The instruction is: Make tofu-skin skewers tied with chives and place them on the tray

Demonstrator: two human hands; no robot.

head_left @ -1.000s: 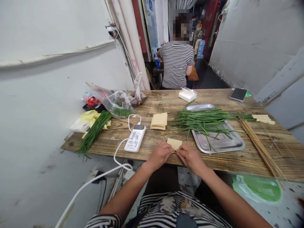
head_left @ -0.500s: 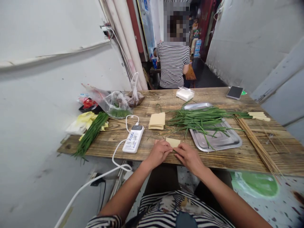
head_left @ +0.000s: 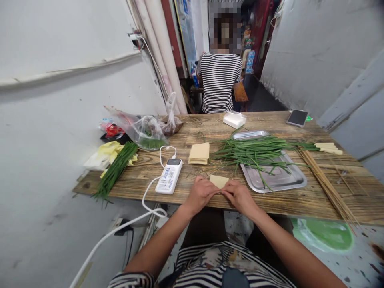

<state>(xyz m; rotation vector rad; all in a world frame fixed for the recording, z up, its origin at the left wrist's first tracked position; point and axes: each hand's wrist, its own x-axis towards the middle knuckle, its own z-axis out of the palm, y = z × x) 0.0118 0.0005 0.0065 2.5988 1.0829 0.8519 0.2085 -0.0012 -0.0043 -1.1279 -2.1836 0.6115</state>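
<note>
A thin beige tofu sheet (head_left: 219,181) lies flat at the table's front edge, its near side between my two hands. My left hand (head_left: 201,194) is closed, thumb and fingers pinching the left part of that near side. From the right, my right hand (head_left: 239,195) pinches the same side, its fingertips almost touching the left ones. Whatever is under the fingertips is hidden. Beyond the sheet sits a stack of similar beige tofu sheets (head_left: 199,154). Green garlic chives (head_left: 255,148) lie loosely across a metal tray (head_left: 261,184) to the right.
Bamboo skewers (head_left: 327,186) lie at the right, near white-ended stalks (head_left: 329,148). A corded white power bank (head_left: 169,177), more chives (head_left: 117,170) and plastic bags (head_left: 147,128) are at left. At the back are a white box (head_left: 234,119), a phone (head_left: 297,118) and a seated person (head_left: 220,82).
My fingertips have drawn closer together along the near side of the sheet. The green bit that showed by my right fingers is now hidden. The view has shifted slightly.
</note>
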